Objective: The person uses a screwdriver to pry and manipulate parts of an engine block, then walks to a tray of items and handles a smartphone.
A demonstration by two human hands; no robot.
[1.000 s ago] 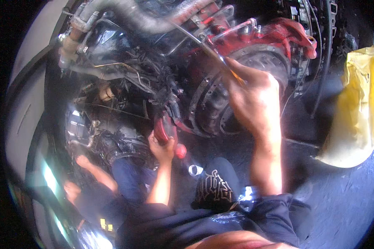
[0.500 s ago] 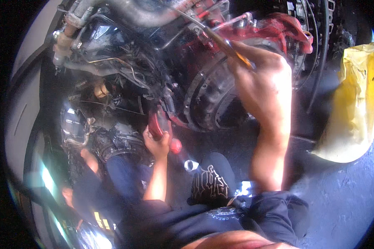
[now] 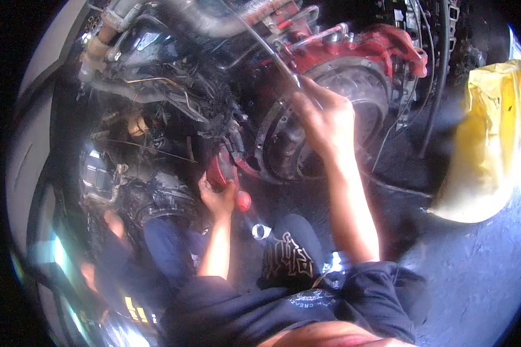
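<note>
At far left, a co-worker's dark garment [image 3: 113, 269] is showing yellow marks [image 3: 136, 309]. The left hand [image 3: 217, 201] is clasping a red piece [image 3: 221, 169] near engine parts [image 3: 163, 196]. Pale lettering [image 3: 292, 257] is decorating dark cloth [image 3: 304, 229] and the dark shirt [image 3: 226, 301]. The right hand [image 3: 330, 124] is gripping a slender metal rod [image 3: 261, 43] in front of a red housing [image 3: 376, 49]. At right, a yellow bag [image 3: 489, 144] is resting on the dark floor [image 3: 463, 272].

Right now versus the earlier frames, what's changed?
The right hand and its long thin tool have moved left relative to the red engine housing. Nothing was newly gripped or released. The left hand stays on the red part; the yellow bag is where it was.
</note>
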